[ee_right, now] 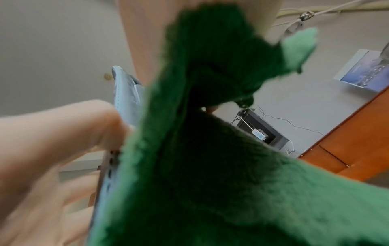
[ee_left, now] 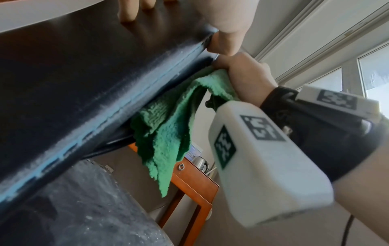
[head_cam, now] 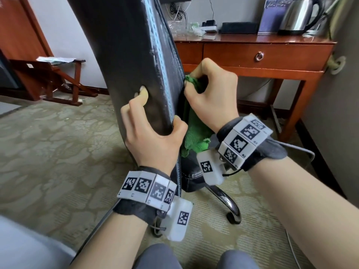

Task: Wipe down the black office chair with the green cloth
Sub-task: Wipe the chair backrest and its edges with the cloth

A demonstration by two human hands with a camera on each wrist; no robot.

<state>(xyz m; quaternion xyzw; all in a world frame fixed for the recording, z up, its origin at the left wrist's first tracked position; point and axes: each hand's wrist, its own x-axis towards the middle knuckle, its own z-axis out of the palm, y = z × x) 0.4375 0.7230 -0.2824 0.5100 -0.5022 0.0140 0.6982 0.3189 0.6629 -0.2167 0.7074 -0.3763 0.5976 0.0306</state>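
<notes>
Daylight's pouring in from the white-framed window [ee_left: 362, 69] at 2 o'clock, pretty blown out. Right wrist view is mushy, fuzzy green cloth [ee_right: 210, 149] way out of focus. Edges bend fisheye-style.

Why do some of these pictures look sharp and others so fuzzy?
Head view: evenly lit and sharp, straight desk lines bowed by the wide lens. Left wrist view: bright window glare at right, the chair edge softened up close. Right wrist view: the cloth hangs right before the lens, so it and the left hand blur; the far wall stays clearer.
</notes>
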